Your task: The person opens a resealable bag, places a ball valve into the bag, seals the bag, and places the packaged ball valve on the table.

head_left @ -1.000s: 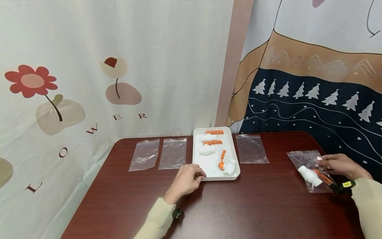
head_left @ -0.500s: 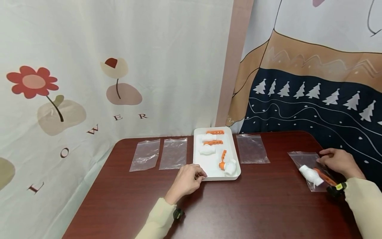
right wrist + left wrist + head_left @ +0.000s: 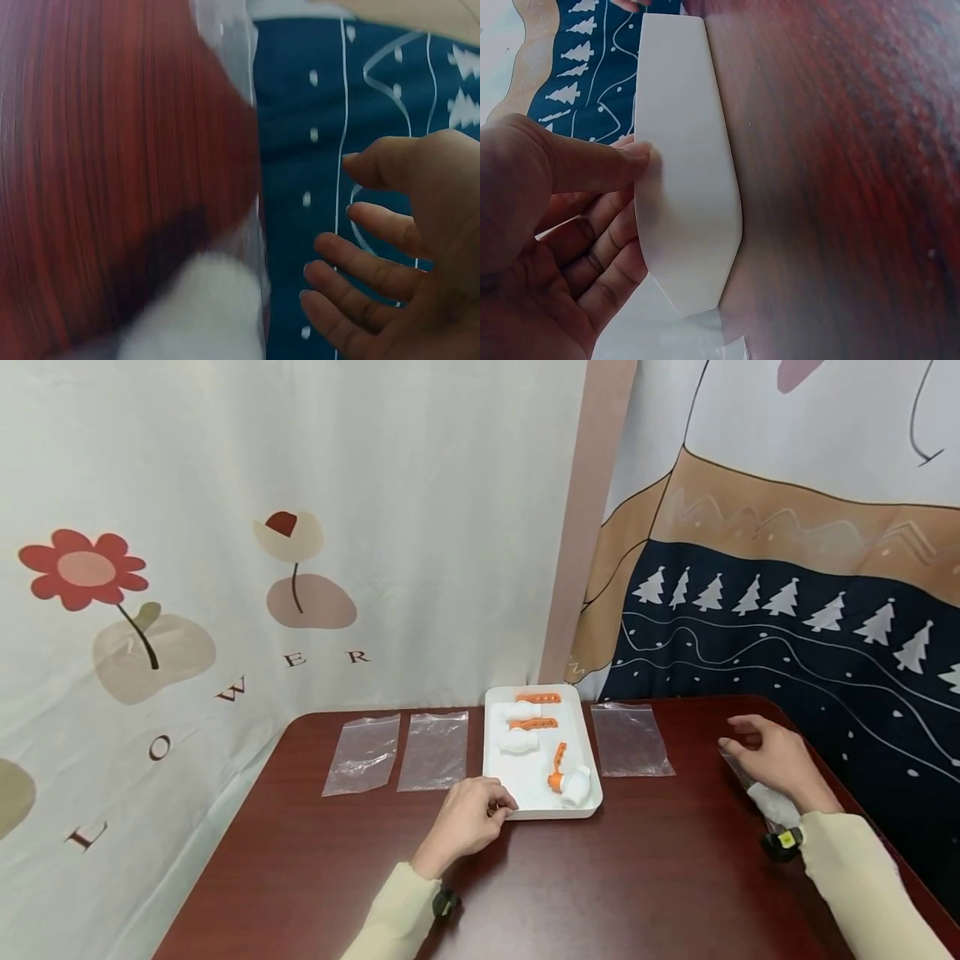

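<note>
My left hand [image 3: 471, 814] pinches the near-left rim of a white tray [image 3: 536, 785]; in the left wrist view the thumb presses the tray's outer wall [image 3: 686, 165] and the fingers lie behind the rim. The tray holds several valve-like white fittings [image 3: 576, 787] with orange perforated handles [image 3: 533, 723]. On the right, my right hand [image 3: 780, 764] is held above a clear zip bag with a white fitting [image 3: 776, 806] inside, partly hidden by hand and wrist. In the right wrist view the right hand [image 3: 405, 255] has loosely spread fingers and nothing in them.
Two clear zip bags [image 3: 362, 756] [image 3: 435, 752] lie flat left of the tray, and another zip bag [image 3: 632, 741] lies to its right. Printed curtains [image 3: 420, 527] hang behind the dark red wooden table [image 3: 637, 877].
My right hand has let go of the filled bag and moved left above it, now covering much of it. The left hand stays at the tray's rim.
</note>
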The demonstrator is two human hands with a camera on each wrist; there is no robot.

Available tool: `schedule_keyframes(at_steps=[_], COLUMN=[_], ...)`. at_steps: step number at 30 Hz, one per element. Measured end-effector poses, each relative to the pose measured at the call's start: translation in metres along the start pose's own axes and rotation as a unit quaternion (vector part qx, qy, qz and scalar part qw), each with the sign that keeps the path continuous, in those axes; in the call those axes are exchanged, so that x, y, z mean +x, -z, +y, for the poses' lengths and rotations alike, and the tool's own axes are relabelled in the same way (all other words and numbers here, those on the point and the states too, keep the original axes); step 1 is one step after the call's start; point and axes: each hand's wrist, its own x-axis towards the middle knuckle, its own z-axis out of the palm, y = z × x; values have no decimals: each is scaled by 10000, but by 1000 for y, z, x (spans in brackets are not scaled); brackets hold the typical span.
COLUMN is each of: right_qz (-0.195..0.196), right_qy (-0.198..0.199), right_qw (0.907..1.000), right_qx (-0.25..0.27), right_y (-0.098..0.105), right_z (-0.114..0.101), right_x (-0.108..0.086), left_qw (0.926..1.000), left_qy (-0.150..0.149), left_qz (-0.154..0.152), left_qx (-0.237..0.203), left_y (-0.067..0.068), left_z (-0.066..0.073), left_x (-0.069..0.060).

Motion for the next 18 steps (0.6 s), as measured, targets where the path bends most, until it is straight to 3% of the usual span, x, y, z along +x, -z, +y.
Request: schedule_keyframes(at_steps=[18], right_qz=[-518], right_qy=[958], right_qw=[9933], right_qx=[-390], right_y=[-70], right_z=[-50], right_x=[22], left_qw=[10000], left_qy=[-16], left_qz=[17], left_qx=[-20], left_y=[0], left_z=[0], left_x=[0])
